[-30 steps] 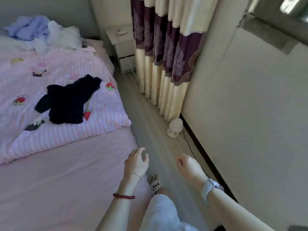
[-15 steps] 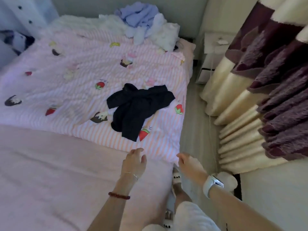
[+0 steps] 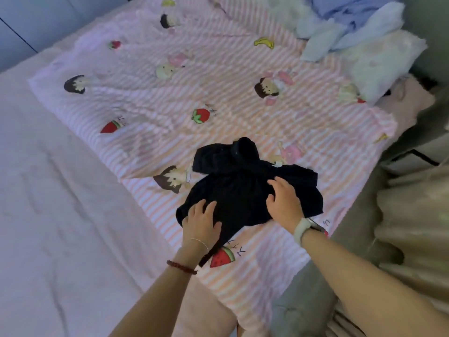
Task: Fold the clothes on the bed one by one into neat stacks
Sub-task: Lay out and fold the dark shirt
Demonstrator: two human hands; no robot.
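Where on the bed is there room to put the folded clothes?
The plain pink sheet, left of the striped blanket, is bare. It's crowded top right, where the pile of clothes lies, and by the black garment under both hands.

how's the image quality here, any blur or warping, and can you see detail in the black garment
Head view: wide-angle warping bends the bed edges; soft daylight, slightly blurry throughout. The black garment reads as a near-featureless dark mass under the left hand and right hand; the clothes pile at top right looks washed out.
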